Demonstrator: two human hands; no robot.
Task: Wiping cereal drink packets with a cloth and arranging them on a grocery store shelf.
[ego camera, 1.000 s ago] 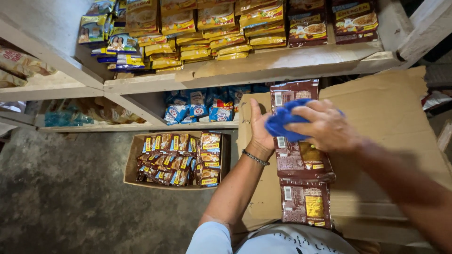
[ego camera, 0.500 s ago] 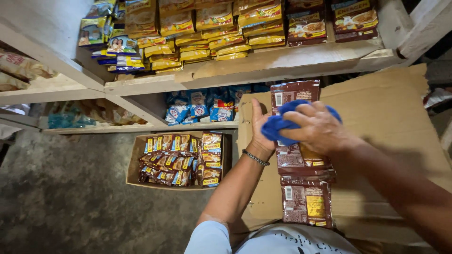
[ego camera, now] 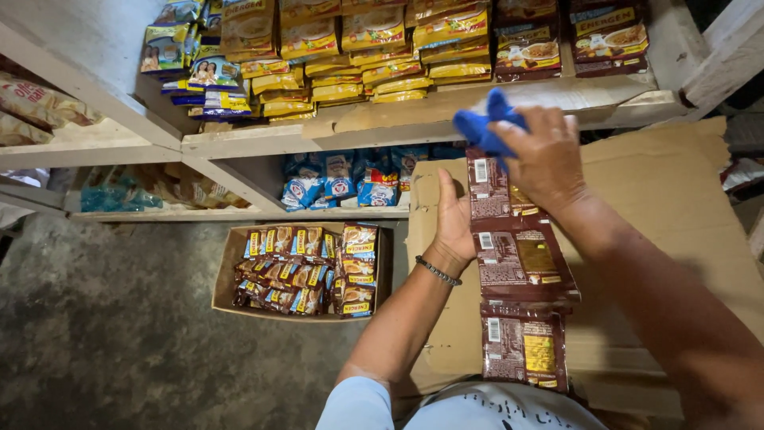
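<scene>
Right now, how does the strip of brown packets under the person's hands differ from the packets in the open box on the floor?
The strip of brown sachets lies flat in a single joined row on a large cardboard carton, while the packets in the floor box are stacked together in bundles. The strip is held by the left hand and wiped by the right hand with a blue cloth; the boxed packets are untouched. Both are mostly brown with yellow panels.

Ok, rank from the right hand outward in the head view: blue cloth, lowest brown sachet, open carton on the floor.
1. Blue cloth: gripped in the right hand.
2. Lowest brown sachet: below it, on the strip.
3. Open carton: far left, on the floor.
</scene>
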